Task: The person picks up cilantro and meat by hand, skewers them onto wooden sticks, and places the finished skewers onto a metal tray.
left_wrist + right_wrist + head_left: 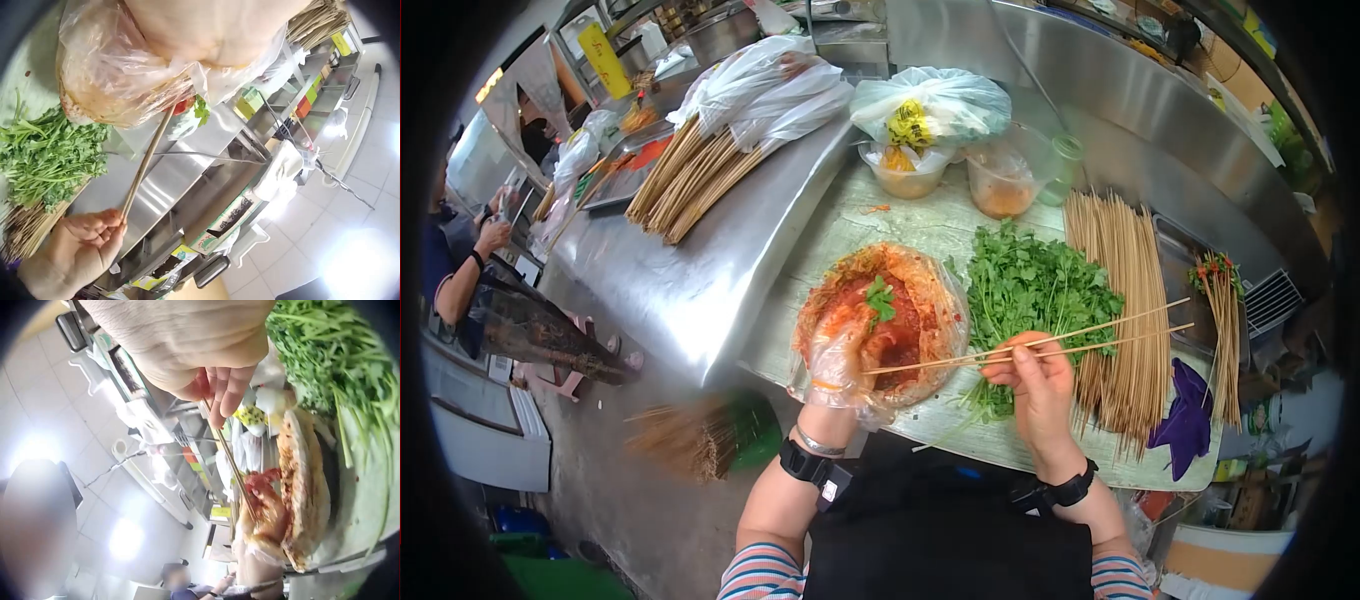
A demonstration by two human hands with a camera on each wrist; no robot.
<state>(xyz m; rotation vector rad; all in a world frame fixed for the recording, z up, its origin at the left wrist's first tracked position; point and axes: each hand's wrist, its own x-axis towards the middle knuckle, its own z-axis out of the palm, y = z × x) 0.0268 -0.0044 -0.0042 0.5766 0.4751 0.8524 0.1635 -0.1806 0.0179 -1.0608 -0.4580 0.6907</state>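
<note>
My left hand (840, 360), in a clear plastic glove, is over a plastic-lined bowl (948, 318) of red, sauce-coated meat (912, 345). Its fingers are curled about a red piece of meat (264, 481), with a green cilantro sprig (881, 298) showing beyond the fingertips. My bare right hand (1040, 385) pinches two long bamboo skewers (1100, 330) between thumb and fingers. The skewers' front ends meet at the gloved fingers; the glove partly hides what is there. A heap of cilantro (1040, 290) lies right of the bowl, behind my right hand.
Bundled bare skewers (1115, 240) lie right of the cilantro, beside a purple cloth (1185, 420). Filled skewers (1222, 290) rest at the far right. Behind stand a bagged tub (910, 180) and a clear container (1003, 190). Another person (460, 260) stands at the left.
</note>
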